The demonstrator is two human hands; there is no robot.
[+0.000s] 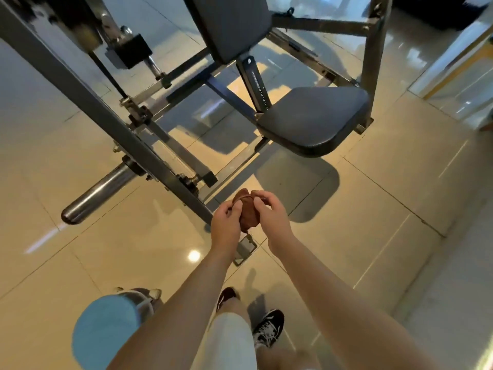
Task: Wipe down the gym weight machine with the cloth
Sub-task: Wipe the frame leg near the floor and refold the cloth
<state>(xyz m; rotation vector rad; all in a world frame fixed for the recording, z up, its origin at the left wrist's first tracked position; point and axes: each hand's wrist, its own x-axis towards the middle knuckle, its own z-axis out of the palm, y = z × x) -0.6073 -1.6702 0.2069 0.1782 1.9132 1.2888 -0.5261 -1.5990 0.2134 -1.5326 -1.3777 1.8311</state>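
Head view.

- You stand at the foot of the weight machine (66, 78), looking down on it. Its grey sloping beam runs from upper left down toward your hands.
- The cloth (249, 220) is brown and wadded into a small lump. It sits in the air between your two hands, above the floor (386, 182) and just beside the low end of the beam. It touches no part of the machine.
- Your left hand (225, 225) has its fingers curled onto the cloth's left side. Your right hand (270, 217) pinches the top right of the cloth with thumb and fingertips. Both hands hold it. It looks as if you are bunching or refolding it, but that is a guess.

Progress, as a judgement:
- No wiping is under way, because the cloth is off every surface.
- The seat pad (314, 121) and back pad (229, 25) are dark and matt, with no streak or wet sheen that I can make out. The steel plate sleeve (98, 194) shines, though that may be only the metal.
- You cannot tell from here whether any part is already wiped, so treat the whole job as left: pads, beam, cross members and sleeve.
- The beam's low end is nearest your hands. The seat pad lies farther forward and to the right.

Containers:
- None in view. No bucket, spray bottle or bin shows, so nothing can be said of contents.
- Whether the cloth is damp or dry cannot be told.
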